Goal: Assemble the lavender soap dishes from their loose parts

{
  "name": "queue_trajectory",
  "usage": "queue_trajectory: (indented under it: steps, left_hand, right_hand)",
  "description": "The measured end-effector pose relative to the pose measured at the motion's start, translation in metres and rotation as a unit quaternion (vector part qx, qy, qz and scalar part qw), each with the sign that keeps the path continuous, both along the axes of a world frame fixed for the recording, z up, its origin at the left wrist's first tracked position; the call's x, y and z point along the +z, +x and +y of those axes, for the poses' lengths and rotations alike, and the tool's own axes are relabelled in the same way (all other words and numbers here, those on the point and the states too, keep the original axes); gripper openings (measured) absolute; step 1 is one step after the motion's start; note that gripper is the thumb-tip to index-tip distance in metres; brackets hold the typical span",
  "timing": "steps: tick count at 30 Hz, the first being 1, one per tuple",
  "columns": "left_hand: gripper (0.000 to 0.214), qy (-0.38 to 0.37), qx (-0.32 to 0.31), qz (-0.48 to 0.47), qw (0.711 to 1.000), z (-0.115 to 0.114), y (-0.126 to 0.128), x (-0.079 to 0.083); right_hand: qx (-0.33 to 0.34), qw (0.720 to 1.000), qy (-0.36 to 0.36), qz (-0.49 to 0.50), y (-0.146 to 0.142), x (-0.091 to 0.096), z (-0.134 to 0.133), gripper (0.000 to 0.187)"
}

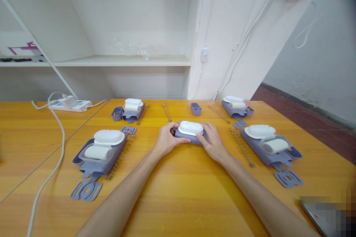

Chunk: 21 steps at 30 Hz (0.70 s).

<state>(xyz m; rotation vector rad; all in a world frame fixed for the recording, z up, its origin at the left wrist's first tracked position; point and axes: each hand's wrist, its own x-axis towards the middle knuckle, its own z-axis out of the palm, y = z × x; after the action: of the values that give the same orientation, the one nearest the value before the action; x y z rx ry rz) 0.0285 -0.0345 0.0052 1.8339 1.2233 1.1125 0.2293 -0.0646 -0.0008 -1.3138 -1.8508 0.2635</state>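
Both my hands hold a small grey-purple holder [191, 139] with a white studded pad [190, 127] on top, resting on the yellow wooden table [178, 192] at its middle. My left hand [167, 140] wraps round the holder's left end, thumb along its front. On the right end lies my right hand [213, 141], fingers curled over the edge.
Several grey-purple trays with white parts lie about: near left [98, 153], far left [129, 110], far right [236, 106], near right [268, 148]. Metal springs [241, 145], flat purple pieces [86, 191] and a small cup [195, 109] lie between. A power strip [71, 104] with cable sits far left.
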Motion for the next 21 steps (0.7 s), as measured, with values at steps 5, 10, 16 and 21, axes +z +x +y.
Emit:
queue_trajectory:
  steps: [5, 10, 16, 21]
  left_hand:
    - [0.062, 0.058, 0.003, 0.055, 0.997, -0.0014, -0.0019, -0.0003]
    - [0.040, 0.117, 0.029, 0.101, 0.988, -0.0072, -0.0009, 0.0049]
    - [0.035, 0.105, 0.079, 0.067, 0.989, -0.0067, -0.0021, 0.0075]
    - [0.040, 0.115, 0.102, 0.045, 0.987, -0.0049, -0.0040, 0.0089]
  right_hand:
    - [-0.015, 0.999, -0.007, 0.042, -0.0001, -0.0001, 0.0007, 0.031]
    - [-0.003, 0.992, -0.032, 0.124, -0.0003, 0.0007, -0.0011, 0.033]
    - [0.013, 0.988, -0.036, 0.153, -0.0037, 0.0050, -0.0053, 0.036]
    - [0.022, 0.985, -0.028, 0.167, -0.0051, 0.0074, -0.0076, 0.035]
